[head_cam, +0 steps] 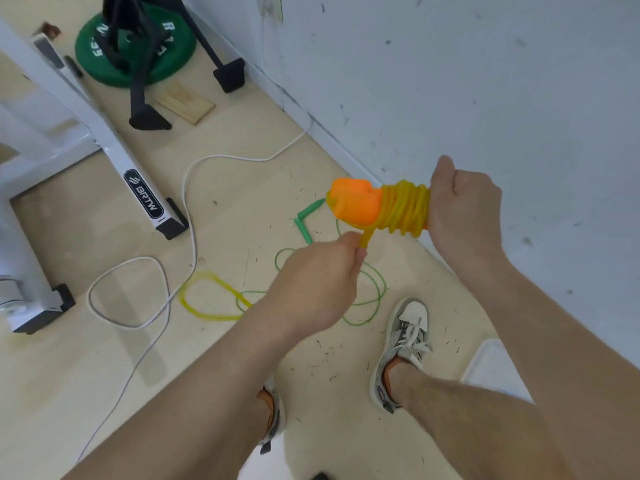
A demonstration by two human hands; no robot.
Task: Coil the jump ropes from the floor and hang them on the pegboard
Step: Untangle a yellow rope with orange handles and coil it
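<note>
The yellow jump rope [405, 209] is in my hands, in front of me and above the floor [104, 375]. Most of it is wound in tight turns around its two orange handles [353, 202], which are held together. My right hand [464, 206] grips the bundle at the far end of the turns, with the fingers [483, 188] curled round it. My left hand [318, 282] is just below the handles, and its fingers pinch the free strand that comes off the bundle. One loose yellow loop [204, 299] of the rope lies on the floor beside my left arm. I judge the winding of this rope as mostly done, with that loop left to take up and the end to fix.

The green jump rope [375, 292] lies in loose loops on the floor near my right shoe [408, 334], with its green handles [306, 216] close to each other. It is not yet coiled. I see no pegboard in this view, so as far as I can tell nothing is hung. A white cable [187, 209] crosses the floor at the left, and the white wall [485, 81] is at the right.
</note>
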